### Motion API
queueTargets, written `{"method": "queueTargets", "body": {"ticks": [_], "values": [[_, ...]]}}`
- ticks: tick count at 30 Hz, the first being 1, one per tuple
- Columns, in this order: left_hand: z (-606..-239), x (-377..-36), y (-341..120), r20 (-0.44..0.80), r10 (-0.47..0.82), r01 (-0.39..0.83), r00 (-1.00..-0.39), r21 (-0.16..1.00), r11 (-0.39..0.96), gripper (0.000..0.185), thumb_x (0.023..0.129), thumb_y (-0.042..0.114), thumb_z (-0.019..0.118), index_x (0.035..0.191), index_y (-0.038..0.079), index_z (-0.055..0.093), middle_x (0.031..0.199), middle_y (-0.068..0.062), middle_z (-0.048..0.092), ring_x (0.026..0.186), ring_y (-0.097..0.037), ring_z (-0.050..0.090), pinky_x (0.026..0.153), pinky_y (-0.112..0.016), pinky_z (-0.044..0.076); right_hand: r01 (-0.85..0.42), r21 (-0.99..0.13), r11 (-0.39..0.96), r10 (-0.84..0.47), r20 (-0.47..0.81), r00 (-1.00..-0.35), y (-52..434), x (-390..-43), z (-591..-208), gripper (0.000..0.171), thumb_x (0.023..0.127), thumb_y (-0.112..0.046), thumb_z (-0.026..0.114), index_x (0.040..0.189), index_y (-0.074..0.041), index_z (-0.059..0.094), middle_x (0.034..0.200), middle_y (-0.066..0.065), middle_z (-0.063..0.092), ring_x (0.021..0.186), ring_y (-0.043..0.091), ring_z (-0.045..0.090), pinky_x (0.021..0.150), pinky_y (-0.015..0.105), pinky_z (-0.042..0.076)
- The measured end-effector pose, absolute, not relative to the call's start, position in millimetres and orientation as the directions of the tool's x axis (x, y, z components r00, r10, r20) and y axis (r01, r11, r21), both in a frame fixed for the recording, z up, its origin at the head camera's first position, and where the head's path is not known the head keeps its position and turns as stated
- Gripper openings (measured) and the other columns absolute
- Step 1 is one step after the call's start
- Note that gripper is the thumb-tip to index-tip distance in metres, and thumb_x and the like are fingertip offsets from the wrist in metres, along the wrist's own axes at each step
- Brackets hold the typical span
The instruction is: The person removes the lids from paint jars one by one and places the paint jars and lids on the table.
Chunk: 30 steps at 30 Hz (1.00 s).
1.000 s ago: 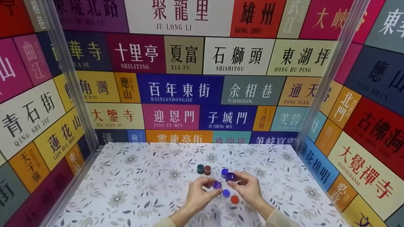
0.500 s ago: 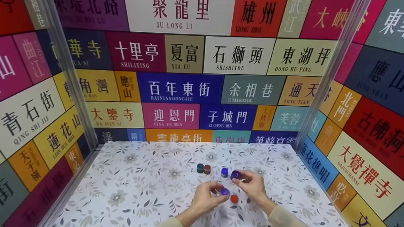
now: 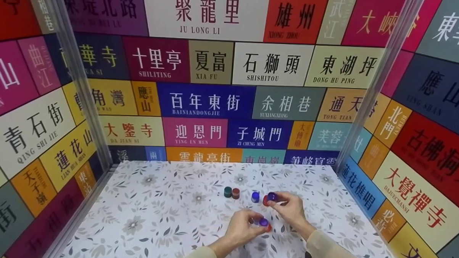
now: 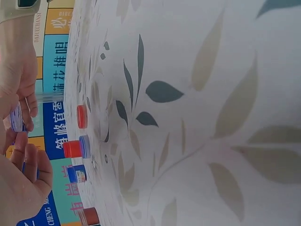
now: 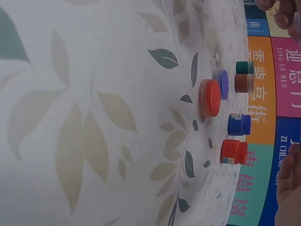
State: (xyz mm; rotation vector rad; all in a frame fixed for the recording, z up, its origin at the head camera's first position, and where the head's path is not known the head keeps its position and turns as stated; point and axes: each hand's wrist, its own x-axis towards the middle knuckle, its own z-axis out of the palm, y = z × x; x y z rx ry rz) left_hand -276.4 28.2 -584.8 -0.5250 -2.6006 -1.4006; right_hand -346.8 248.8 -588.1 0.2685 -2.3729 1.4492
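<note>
In the head view my left hand (image 3: pixel 245 227) pinches a small purple lid (image 3: pixel 263 222) between thumb and fingers. My right hand (image 3: pixel 289 207), farther right and a little farther back, grips a small dark purple paint jar (image 3: pixel 272 196). The two are held apart. Just left of that jar stands a red paint jar (image 3: pixel 265 200), partly hidden by it, and then a blue paint jar (image 3: pixel 255 197). A round red lid (image 5: pixel 209 98) and a blue lid (image 5: pixel 221 84) lie on the table; in the head view my left hand covers the blue one.
A green jar (image 3: pixel 227 192) and a brownish-red jar (image 3: pixel 235 193) stand side by side, left of the blue one. The leaf-patterned tabletop (image 3: pixel 166 203) meets colourful sign-covered walls (image 3: pixel 203 101) at the back and both sides.
My left hand has moved right and nearer with the purple lid, now over the lids on the table. My right hand has shifted right with the purple jar, and the red jar has come into view.
</note>
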Motion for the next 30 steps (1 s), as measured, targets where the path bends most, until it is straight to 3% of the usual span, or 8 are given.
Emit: {"method": "queueTargets", "body": {"ticks": [5,10,15,21,24,30], "values": [[-590,-276,34,0.281,0.259,0.378,-0.924,0.773,0.509,0.027,0.083,0.032,0.097,0.104,0.018,0.09,0.101,0.001,0.083,0.093,-0.025,0.075,0.079,-0.023,0.055,-0.31,-0.822,0.477,0.033,0.369,-0.929,253,-352,-590,0.031,0.086,-0.008,0.096,0.115,-0.006,0.087,0.104,0.014,0.088,0.089,0.015,0.082,0.076,0.017,0.06],[-592,-275,40,0.271,0.277,0.381,-0.922,0.766,0.518,0.029,0.082,0.029,0.098,0.106,0.017,0.089,0.103,-0.002,0.083,0.094,-0.023,0.075,0.081,-0.023,0.057,-0.281,-0.818,0.501,0.058,0.356,-0.933,257,-356,-592,0.031,0.085,-0.008,0.096,0.115,-0.006,0.087,0.101,0.013,0.088,0.091,0.018,0.082,0.077,0.017,0.059],[-594,-274,46,0.335,0.32,0.462,-0.886,0.694,0.552,0.023,0.083,0.03,0.095,0.103,0.018,0.09,0.093,-0.002,0.082,0.086,-0.021,0.072,0.076,-0.019,0.049,-0.239,-0.817,0.524,0.077,0.325,-0.943,262,-361,-595,0.03,0.086,-0.011,0.096,0.115,-0.008,0.087,0.103,0.011,0.088,0.093,0.017,0.082,0.079,0.017,0.058],[-597,-274,55,0.352,0.341,0.49,-0.872,0.645,0.587,0.023,0.084,0.032,0.094,0.102,0.018,0.089,0.088,-0.003,0.08,0.075,-0.005,0.059,0.072,-0.018,0.044,-0.173,-0.819,0.547,0.1,0.269,-0.958,271,-364,-600,0.034,0.087,-0.014,0.094,0.119,-0.006,0.086,0.106,0.012,0.088,0.098,0.019,0.081,0.081,0.018,0.058],[-600,-274,59,0.342,0.34,0.482,-0.876,0.63,0.609,0.026,0.084,0.033,0.095,0.105,0.019,0.089,0.089,-0.002,0.08,0.075,0.0,0.055,0.072,-0.02,0.046,-0.148,-0.81,0.567,0.11,0.252,-0.961,274,-364,-603,0.036,0.088,-0.015,0.093,0.121,-0.006,0.086,0.108,0.012,0.088,0.101,0.023,0.082,0.089,0.023,0.06],[-602,-276,65,0.309,0.348,0.465,-0.885,0.611,0.641,0.026,0.083,0.034,0.095,0.105,0.022,0.089,0.091,0.004,0.081,0.078,0.0,0.061,0.076,-0.022,0.051,-0.135,-0.786,0.603,0.107,0.247,-0.963,275,-367,-606,0.04,0.088,-0.013,0.093,0.126,-0.005,0.084,0.111,0.012,0.088,0.106,0.028,0.083,0.106,0.041,0.061]]}}
